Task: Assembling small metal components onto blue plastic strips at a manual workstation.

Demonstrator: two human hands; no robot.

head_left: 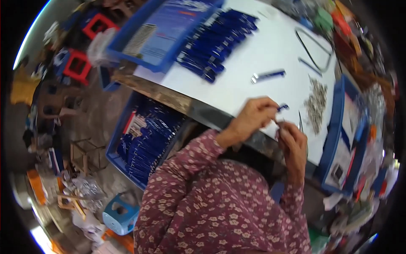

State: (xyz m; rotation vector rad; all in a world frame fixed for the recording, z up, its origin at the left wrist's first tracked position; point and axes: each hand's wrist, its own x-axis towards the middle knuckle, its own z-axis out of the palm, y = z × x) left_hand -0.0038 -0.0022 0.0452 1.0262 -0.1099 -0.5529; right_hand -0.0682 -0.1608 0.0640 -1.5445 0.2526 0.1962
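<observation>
Above the near edge of the white-topped table, my left hand [253, 117] is closed in a pinch on a blue strap [283, 108], whose end sticks out past the fingers. Close beside it, my right hand [292, 139] has its fingers pressed together, nearly meeting the left fingertips; what they pinch is too small to make out. Farther off lies a single folded blue strap with a metal end [269, 76]. A dense row of similar blue straps [218, 42] covers the table's far left. Right of my hands, small metal pieces [316, 106] lie in a loose heap.
A blue tray [158, 65] sits on the table's left corner. Below it stands a blue crate [111, 149] full of blue straps. Another blue tray [334, 135] borders the right side. A dark bent rod [311, 53] lies far right. A blue stool [120, 218] stands on the floor.
</observation>
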